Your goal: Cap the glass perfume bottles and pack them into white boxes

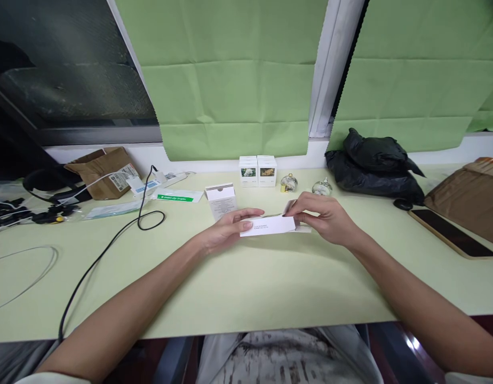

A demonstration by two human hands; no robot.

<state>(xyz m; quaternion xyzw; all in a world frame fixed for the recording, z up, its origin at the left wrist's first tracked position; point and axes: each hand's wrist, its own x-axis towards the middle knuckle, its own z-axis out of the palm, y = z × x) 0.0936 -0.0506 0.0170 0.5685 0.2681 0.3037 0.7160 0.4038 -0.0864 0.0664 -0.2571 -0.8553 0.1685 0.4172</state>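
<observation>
A small white cardboard box (267, 226) with printed text lies sideways above the table, held at its left end by my left hand (222, 230), the thumb on its front face. At the box's right end, my right hand (324, 216) pinches what looks like an end flap; its fingertips partly cover that spot. Just behind my left hand stands another white box (221, 201) with printed text and its top edge facing me. Farther back are two white boxes with flower pictures (248, 172) side by side, a gold-trimmed glass bottle (288, 183) and a clear glass bottle (322, 186).
To the left lie a black cable (106, 250), an open brown carton (104, 173) and a green-and-white packet (178, 196). On the right are black plastic bags (374, 165), a phone (450, 232) and brown cardboard (470, 197). Green curtains (234, 80) hang behind the table.
</observation>
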